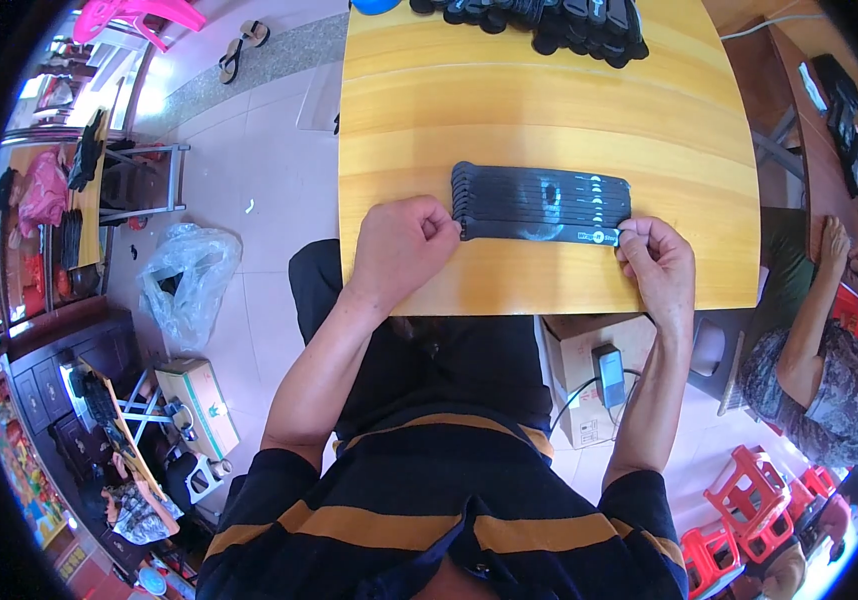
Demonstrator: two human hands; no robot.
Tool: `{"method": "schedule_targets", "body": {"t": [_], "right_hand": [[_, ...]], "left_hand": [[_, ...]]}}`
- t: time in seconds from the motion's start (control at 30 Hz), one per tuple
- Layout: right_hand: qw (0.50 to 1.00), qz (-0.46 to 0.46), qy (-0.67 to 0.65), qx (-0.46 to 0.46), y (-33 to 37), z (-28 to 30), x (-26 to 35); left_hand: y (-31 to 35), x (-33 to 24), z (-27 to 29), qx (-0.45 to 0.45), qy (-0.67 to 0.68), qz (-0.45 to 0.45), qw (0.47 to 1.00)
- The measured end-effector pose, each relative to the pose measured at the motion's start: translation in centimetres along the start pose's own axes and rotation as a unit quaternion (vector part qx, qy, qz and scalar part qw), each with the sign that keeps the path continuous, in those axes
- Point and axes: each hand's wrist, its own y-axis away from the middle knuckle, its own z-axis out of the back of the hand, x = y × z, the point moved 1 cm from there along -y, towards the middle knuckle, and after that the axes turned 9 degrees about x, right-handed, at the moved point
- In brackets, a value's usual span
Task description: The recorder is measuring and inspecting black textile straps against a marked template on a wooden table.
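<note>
On the wooden table [429, 110] in front of me lies a row of flat black straps [504, 195], overlapping like shingles. Their rounded ends line up at the left, and white markings run down near the right ends. My left hand [401, 245] is closed in a pinch at the left end of the strap nearest me. At that strap's other end, my right hand [661, 262] pinches the tip between thumb and fingers. The strap lies straight between both hands, along the row's near edge. My fingers hide its two tips.
A pile of similar black straps [549, 22] lies at the table's far edge, beside a blue object [376, 5]. A cardboard box [589, 350] stands under the table. To the right, another person [819, 390] sits at a bench. A clear plastic bag [192, 280] lies on the floor.
</note>
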Motion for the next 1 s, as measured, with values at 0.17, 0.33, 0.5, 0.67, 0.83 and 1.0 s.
{"method": "schedule_targets", "body": {"t": [0.17, 0.33, 0.5, 0.67, 0.83, 1.0], "right_hand": [[1.0, 0.006, -0.01, -0.006, -0.2, 0.1, -0.3], [0.999, 0.02, -0.022, -0.018, -0.4, -0.2, -0.3], [1.0, 0.025, 0.009, -0.017, -0.5, -0.3, -0.4], [0.999, 0.022, 0.033, -0.03, -0.5, -0.1, -0.9], [0.989, 0.01, 0.134, -0.06, -0.7, -0.2, -0.4], [0.983, -0.009, 0.172, -0.066, -0.7, -0.1, 0.0]], "left_hand": [[0.0, -0.3, -0.1, 0.0, -0.013, -0.009, 1.0], [0.0, -0.9, 0.2, 0.004, -0.014, 0.009, 1.0], [0.1, -0.8, 0.3, 0.001, -0.015, 0.015, 1.0], [0.0, -0.9, 0.1, 0.003, -0.01, 0.022, 1.0], [0.0, -0.4, -0.1, 0.0, -0.008, 0.014, 1.0], [-0.3, -0.3, -0.2, -0.003, -0.016, 0.013, 1.0]]}}
